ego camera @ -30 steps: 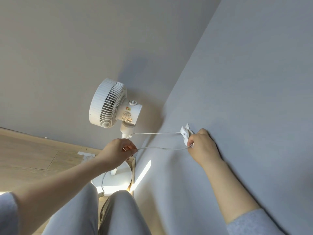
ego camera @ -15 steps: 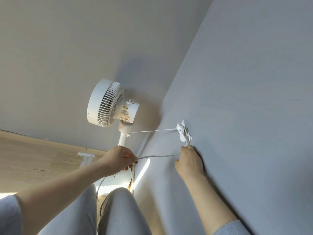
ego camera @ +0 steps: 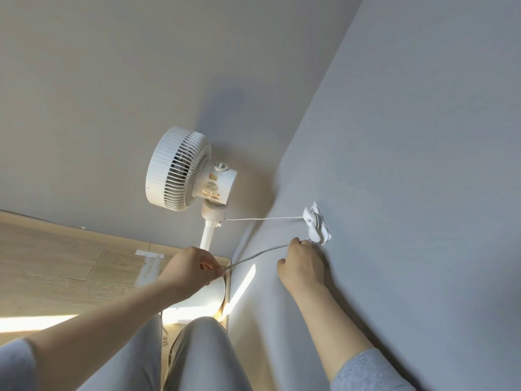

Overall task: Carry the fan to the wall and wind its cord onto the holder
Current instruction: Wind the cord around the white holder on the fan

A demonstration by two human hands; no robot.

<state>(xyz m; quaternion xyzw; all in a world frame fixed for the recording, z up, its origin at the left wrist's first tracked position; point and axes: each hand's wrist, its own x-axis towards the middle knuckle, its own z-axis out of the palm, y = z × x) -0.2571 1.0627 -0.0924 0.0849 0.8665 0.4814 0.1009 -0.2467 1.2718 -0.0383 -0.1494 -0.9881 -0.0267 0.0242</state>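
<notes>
1. The right hand (ego camera: 303, 266) lies against the grey wall (ego camera: 408, 165) with its back to the camera. Its fingers (ego camera: 298, 243) are curled onto the white cord (ego camera: 262, 251) where the cord leaves the holder, and the thumb is spread toward seven o'clock. It appears to grip the cord there, probably to steer the next turn, though the pinch itself is hidden behind the knuckles.

2. The holder (ego camera: 315, 224) sits just beside those fingertips, at about one o'clock from the hand. It is a small white cleat fixed to the wall, with several loops already wrapped on it.

3. The left hand (ego camera: 194, 268) is well apart, at nine o'clock from the right. Thumb and forefinger pinch the cord's free run. I judge this hand is feeding slack under light tension so the loops lie snug and do not spring off.

4. Between the hands the cord rises in a shallow line toward two o'clock. A second stretch runs almost level from the holder toward nine o'clock, to the neck of the fan (ego camera: 180, 167).

5. The fan stands upright in the corner where two walls meet, at eleven o'clock from the left hand, with its round base (ego camera: 208, 292) on the wooden floor (ego camera: 56, 263). The carrying part looks done, and standing this close leaves only a short bridge of cord to the cleat.

6. The winding is partly done. How much cord remains past the left hand cannot be seen.

7. At six o'clock are the person's grey-trousered knees (ego camera: 203, 348), close to the wall.
</notes>
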